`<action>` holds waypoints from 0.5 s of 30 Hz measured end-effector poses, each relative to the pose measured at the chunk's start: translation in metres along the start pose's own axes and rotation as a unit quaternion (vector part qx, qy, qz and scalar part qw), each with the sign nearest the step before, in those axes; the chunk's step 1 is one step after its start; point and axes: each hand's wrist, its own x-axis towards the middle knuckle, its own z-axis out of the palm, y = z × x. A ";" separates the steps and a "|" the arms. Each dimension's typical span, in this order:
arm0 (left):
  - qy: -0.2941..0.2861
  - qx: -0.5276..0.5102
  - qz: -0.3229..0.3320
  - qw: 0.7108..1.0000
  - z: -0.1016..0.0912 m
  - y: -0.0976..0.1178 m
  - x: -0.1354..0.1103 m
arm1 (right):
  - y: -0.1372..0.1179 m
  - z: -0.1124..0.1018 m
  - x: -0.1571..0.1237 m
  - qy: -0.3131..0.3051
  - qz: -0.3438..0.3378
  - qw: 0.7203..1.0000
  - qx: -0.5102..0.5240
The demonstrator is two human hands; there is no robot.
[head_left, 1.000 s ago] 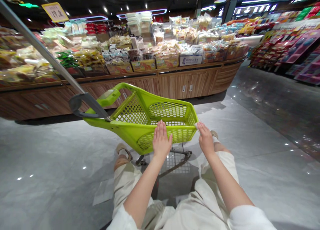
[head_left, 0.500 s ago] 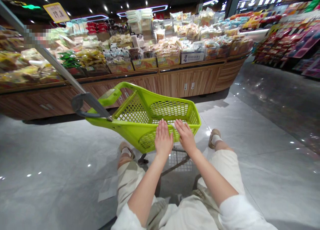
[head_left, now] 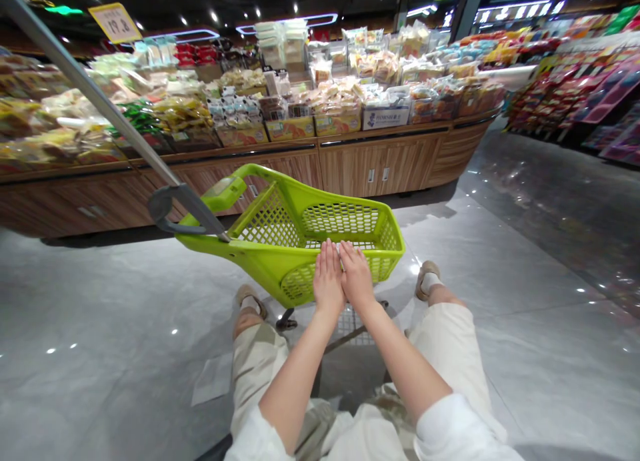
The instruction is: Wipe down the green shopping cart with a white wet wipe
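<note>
My left hand [head_left: 329,281] and my right hand [head_left: 356,274] lie side by side, touching, over the near side of a green plastic shopping cart [head_left: 265,249]. The fingers of both are stretched out flat, pointing away from me, with the backs of the hands facing up. I see nothing gripped in either hand. Whether the palms press on the cart's rim cannot be made out. Through the mesh-sided basket, only its own bare walls and floor show. A grey bracket [head_left: 193,214] with a metal pole [head_left: 100,91] rises from the handle end.
Behind the cart runs a wood-panelled counter [head_left: 385,161] heaped with packaged snacks [head_left: 340,97]. A yellow-edged price sign [head_left: 115,24] stands at upper left. More goods [head_left: 565,87] fill racks at right. Shiny grey tile floor [head_left: 125,327] lies around my legs.
My right hand has moved left until it meets my left hand. A small white bit seen by its fingers earlier no longer shows. The cart appears slightly farther right.
</note>
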 end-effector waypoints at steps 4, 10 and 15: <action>0.008 -0.002 0.006 1.000 0.001 -0.004 -0.001 | 0.031 -0.020 -0.015 -0.009 -0.029 0.999 -0.014; 0.000 -0.026 -0.003 1.000 -0.001 -0.002 -0.001 | 0.109 -0.052 -0.048 0.063 0.130 0.986 -0.082; 0.004 -0.032 -0.003 0.999 -0.001 0.001 0.000 | 0.073 -0.037 -0.032 0.062 0.136 0.984 -0.095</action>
